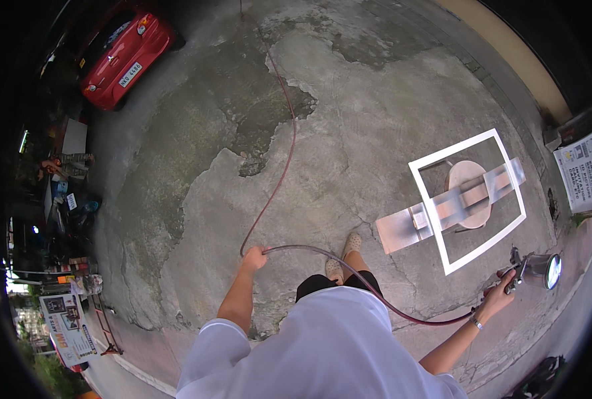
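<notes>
My left hand [255,257] is closed around a reddish-brown air hose [309,249], out in front of my body on the left. From there the hose sags across my front to my right hand [498,293]. That hand grips a spray gun [519,272] by its handle, with a shiny metal cup [547,271] on its far side. Beyond the gun, a white rectangular frame [436,230] rests on a long paint-smeared board [397,231]. Beneath the board is a round-topped stool [467,169], its legs partly hidden.
The hose trails over cracked, patchy concrete [349,146] to the far end. A red car [126,56] stands at the far left. Clutter [73,179] and a printed sign [70,326] line the left side; another sign [579,169] leans at the right near a kerb.
</notes>
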A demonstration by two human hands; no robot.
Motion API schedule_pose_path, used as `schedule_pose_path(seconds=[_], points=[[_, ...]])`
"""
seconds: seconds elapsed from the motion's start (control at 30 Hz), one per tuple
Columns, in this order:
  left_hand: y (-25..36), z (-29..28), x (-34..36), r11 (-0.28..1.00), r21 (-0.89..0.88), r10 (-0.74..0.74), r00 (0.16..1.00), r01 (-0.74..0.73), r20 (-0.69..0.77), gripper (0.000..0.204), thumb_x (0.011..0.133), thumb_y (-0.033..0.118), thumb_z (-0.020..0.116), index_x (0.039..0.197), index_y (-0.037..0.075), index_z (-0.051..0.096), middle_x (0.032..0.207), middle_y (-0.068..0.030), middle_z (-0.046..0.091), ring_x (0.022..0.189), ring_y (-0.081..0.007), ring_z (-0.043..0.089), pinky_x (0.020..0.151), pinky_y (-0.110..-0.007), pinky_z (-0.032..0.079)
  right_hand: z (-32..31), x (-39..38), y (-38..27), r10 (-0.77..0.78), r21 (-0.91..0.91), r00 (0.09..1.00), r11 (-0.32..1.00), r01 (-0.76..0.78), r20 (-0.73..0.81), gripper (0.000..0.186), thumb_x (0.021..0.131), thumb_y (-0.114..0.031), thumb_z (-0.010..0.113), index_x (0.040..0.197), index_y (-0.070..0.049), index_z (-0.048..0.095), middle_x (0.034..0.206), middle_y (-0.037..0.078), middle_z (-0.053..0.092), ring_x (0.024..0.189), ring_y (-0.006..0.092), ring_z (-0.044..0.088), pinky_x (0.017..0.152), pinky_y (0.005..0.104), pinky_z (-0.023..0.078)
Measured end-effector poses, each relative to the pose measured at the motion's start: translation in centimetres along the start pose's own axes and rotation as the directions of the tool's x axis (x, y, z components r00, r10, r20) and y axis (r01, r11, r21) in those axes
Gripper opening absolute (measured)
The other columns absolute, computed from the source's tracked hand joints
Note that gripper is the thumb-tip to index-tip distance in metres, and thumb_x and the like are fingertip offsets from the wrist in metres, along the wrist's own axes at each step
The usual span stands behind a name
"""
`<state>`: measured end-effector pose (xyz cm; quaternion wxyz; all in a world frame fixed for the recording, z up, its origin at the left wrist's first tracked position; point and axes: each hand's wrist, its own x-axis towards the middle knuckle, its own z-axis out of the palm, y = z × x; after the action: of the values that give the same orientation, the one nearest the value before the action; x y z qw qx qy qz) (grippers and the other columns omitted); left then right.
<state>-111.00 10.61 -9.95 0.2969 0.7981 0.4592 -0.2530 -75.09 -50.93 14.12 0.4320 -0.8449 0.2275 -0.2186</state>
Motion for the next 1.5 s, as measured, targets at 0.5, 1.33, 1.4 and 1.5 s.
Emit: schedule_pose_path(seconds=[0.5, 1.33, 1.4, 1.5], points=[[6.5, -8.5, 13.3, 0.972, -0.203, -0.122, 0.992, 0.118, -0.007, 0.036, 0.098, 0.042, 0.066, 0.093, 0.009, 0.080, 0.071, -0.0114, 0.069, 0.069, -0.0217, 0.065, 0.068, -0.039, 0.050, 26.5, 8.0, -13.0, 0.100, 0.093, 0.992, 0.991, -0.093, -0.075, 0.061, 0.100, -0.056, 0.062, 0.097, 0.004, 0.072, 0.070, 0.008, 0.067, 0.039, 0.0095, 0.044, 0.038, 0.0290, 0.031], [81.8, -35.0, 59.0, 0.652, 0.010, 0.743, 0.637, -0.758, -0.206, 0.059, 0.093, 0.040, 0.078, 0.061, -0.001, 0.049, 0.055, -0.0037, 0.034, 0.057, -0.0145, 0.030, 0.051, -0.037, 0.026, 42.8, 24.5, -26.3, 0.323, -0.039, 0.675, 0.886, -0.463, -0.664, 0.061, 0.104, -0.050, 0.059, 0.080, 0.005, 0.072, 0.050, 0.006, 0.057, 0.036, 0.0123, 0.051, 0.036, 0.0294, 0.034], [89.0, -36.1, 60.3, 0.571, 0.049, 0.812, 0.556, -0.819, -0.177, 0.061, 0.093, 0.041, 0.077, 0.059, -0.001, 0.049, 0.054, -0.0040, 0.032, 0.057, -0.0146, 0.029, 0.050, -0.038, 0.025, 43.9, 25.7, -26.7, 0.339, -0.062, 0.656, 0.859, -0.508, -0.675, 0.062, 0.103, -0.050, 0.060, 0.079, 0.005, 0.072, 0.050, 0.006, 0.056, 0.036, 0.0123, 0.051, 0.036, 0.0294, 0.034], [97.8, -35.7, 60.6, 0.451, 0.094, 0.892, 0.442, -0.888, -0.096, 0.063, 0.093, 0.041, 0.077, 0.058, -0.002, 0.048, 0.053, -0.0046, 0.030, 0.055, -0.0149, 0.029, 0.049, -0.038, 0.024, 44.5, 27.2, -26.5, 0.366, -0.063, 0.622, 0.828, -0.558, -0.692, 0.063, 0.102, -0.051, 0.061, 0.080, 0.006, 0.073, 0.050, 0.006, 0.057, 0.037, 0.0133, 0.053, 0.037, 0.0299, 0.037]])
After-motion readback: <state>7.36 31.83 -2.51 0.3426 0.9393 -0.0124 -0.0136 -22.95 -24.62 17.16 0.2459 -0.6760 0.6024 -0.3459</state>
